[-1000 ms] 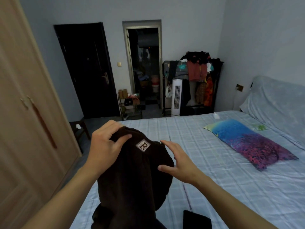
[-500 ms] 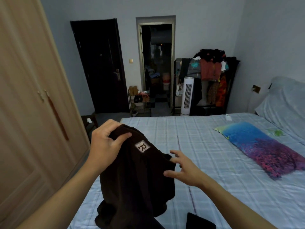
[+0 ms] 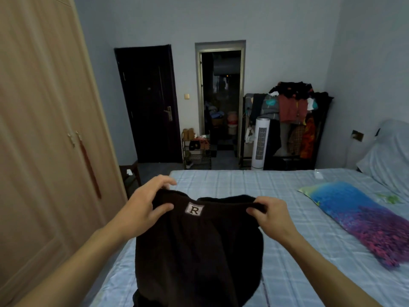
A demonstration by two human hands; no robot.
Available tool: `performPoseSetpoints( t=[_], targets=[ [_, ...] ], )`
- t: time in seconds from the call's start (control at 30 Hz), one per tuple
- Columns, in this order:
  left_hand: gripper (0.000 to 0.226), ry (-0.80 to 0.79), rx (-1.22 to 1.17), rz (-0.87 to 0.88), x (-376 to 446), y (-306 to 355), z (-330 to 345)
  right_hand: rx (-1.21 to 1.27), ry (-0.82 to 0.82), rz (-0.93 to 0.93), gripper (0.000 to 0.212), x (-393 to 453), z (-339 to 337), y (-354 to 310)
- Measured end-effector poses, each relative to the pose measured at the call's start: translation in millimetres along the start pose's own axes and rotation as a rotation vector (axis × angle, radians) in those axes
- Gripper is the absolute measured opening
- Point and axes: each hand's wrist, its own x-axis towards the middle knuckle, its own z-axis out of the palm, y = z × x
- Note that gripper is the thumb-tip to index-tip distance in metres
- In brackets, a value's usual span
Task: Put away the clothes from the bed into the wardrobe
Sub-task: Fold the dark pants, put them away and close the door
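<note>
Fingers of the left hand [image 3: 141,209] and right hand [image 3: 271,216] pinch the dark garment [image 3: 197,251] by its top edge — above the bed [image 3: 287,273], wardrobe [image 3: 44,129] shut alongside.

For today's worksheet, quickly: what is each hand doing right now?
Left hand: closed, pinching the dark brown garment at its top edge.
Right hand: closed on the same edge.

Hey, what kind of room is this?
A bedroom in a home, most likely: a bed with a checked sheet, a tall wooden wardrobe beside it, and a clothes rack loaded with garments against the far wall.
</note>
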Motion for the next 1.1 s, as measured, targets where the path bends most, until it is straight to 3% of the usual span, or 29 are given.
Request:
performPoseSetpoints(
  t=[0.13, 0.27, 0.47, 0.57, 0.67, 0.77, 0.93, 1.03, 1.1],
  targets=[
    [0.032, -0.265, 0.079, 0.086, 1, -10, 7, -0.016, 0.106, -0.118, 0.017, 13, -27, -16],
    [0.015, -0.342, 0.081, 0.050, 1, -14, 18, -0.102, 0.130, -0.216, 0.014, 14, -45, -23],
    [0.045, -0.133, 0.156, -0.027, -4, -28, 25, -0.134, 0.146, -0.231, 0.014, 8, -69, -14],
    [0.043, 0.001, 0.236, -0.081, 3, -28, 25, -0.160, 0.095, -0.243, 0.016, 7, -74, -12],
    [0.037, 0.087, 0.092, -0.163, 13, -21, 27, -0.172, 0.066, -0.214, 0.019, 11, -78, -11],
    [0.043, 0.136, 0.026, -0.102, 20, -15, 27, -0.170, 0.066, -0.202, 0.025, 14, -84, -6],
    [0.039, 0.061, 0.010, 0.075, 24, -12, 9, -0.172, 0.011, -0.291, 0.039, 24, -99, -10],
    [0.029, -0.052, 0.074, 0.225, 22, -19, 2, -0.193, -0.124, -0.326, 0.032, 28, -104, -8],
    [0.030, -0.042, 0.128, 0.221, 19, -26, 1, -0.222, -0.188, -0.336, 0.031, 29, -102, -4]
  ],
)
